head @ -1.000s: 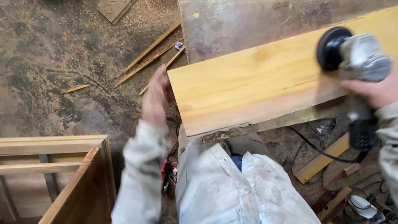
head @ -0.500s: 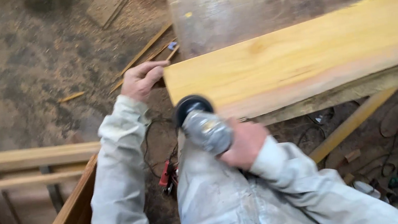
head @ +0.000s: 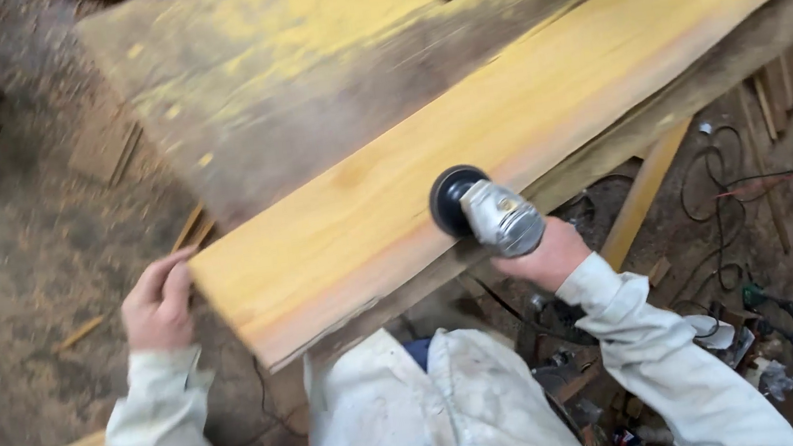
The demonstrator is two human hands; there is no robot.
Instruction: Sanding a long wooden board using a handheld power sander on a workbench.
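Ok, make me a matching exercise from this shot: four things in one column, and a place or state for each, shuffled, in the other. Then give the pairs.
Things
1. left hand
2. right hand
3. sander disc
4. cables

Places or states
A. lying on the floor at the right
B. at the near end of the pale plank
C. holding the grey sander
D. black, against the plank's near edge

Pairs: 1-B, 2-C, 3-D, 4-A
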